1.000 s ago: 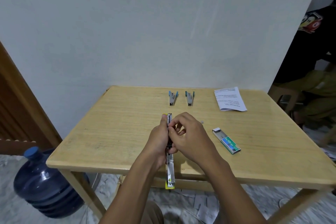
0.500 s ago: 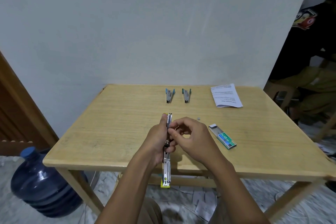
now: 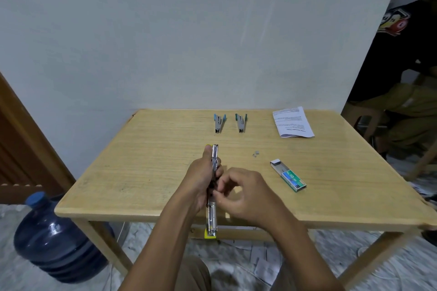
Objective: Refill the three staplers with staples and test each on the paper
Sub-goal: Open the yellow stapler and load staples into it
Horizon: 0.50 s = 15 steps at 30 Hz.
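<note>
Hands meet over the near edge of a pale wooden table [image 3: 142, 172], where a yellow stapler [image 3: 211, 217], swung fully open, is being loaded. The left hand [image 3: 201, 179] is wrapped around its upper half. The right hand [image 3: 241, 196] has its fingertips drawn together in a pinch on the metal rail at mid-length; whether a strip of staples sits between them cannot be told. The stapler's lower end hangs past the table edge at 6 o'clock, with only tiled floor [image 3: 14, 267] beneath.

The likely trouble is a strip fed in crooked, which could jam in the channel or snap. Because the work sits partly off the tabletop, broken pieces would drop to the floor. A sprung pusher released early could also nip a fingertip.

A bare white wall [image 3: 189, 30] fills the background. A brown wooden door [image 3: 19, 149] stands at 9 o'clock, a second person [image 3: 402, 78] sits at 2 o'clock, and a blue water jug [image 3: 54, 238] rests on the floor at 8 o'clock. On the tabletop, a folded printed paper [image 3: 293, 123] lies at 1 o'clock. A green staple box [image 3: 289, 176], its tray slid partly out, lies at 3 o'clock from the hands. A blue-handled stapler [image 3: 218, 123] and a green-handled stapler [image 3: 241, 122] lie side by side, not touching, at 12 o'clock. A few loose staple bits [image 3: 255, 154] sit between the box and the hands.
</note>
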Available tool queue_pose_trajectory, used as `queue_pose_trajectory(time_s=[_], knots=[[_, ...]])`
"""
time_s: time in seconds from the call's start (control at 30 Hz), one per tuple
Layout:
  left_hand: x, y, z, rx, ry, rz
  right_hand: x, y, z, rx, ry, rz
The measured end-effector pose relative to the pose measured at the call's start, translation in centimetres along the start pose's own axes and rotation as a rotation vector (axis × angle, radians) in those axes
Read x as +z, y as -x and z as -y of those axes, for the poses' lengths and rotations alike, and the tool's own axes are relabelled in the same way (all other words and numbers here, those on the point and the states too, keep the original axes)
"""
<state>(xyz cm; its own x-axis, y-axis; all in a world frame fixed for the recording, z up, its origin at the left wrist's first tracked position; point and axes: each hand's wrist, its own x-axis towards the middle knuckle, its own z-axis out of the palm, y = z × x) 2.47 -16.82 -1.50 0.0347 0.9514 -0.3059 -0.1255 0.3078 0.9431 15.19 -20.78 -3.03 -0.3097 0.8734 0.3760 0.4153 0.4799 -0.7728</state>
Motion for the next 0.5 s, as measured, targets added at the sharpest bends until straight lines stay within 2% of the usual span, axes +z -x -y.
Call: queue_pose_trajectory(time_s=[0.13, 0.2, 0.33, 0.4, 0.5], knots=[[-0.3, -0.7, 0.1, -0.002, 0.02, 0.033, 0.8, 0.5, -0.3, -0.055, -0.013, -0.058], [-0.4, -0.8, 0.1, 0.013, -0.038, 0.04, 0.7, 0.3, -0.2, -0.047, -0.099, -0.102], [-0.1, -0.3, -1.0, 0.027, -0.127, 0.073, 1.1, -1.0, -0.1, 0.288, -0.57, -0.327], [0.2, -0.4, -1.5, 0.103, -0.32, 0.063, 1.6, -2.0, -0.3, 0.504, -0.855, -0.43], [0.7, -0.6, -2.3, 0.307, -0.73, 0.032, 2.1, -3.1, -0.3, 0.719, -1.285, -0.44]])
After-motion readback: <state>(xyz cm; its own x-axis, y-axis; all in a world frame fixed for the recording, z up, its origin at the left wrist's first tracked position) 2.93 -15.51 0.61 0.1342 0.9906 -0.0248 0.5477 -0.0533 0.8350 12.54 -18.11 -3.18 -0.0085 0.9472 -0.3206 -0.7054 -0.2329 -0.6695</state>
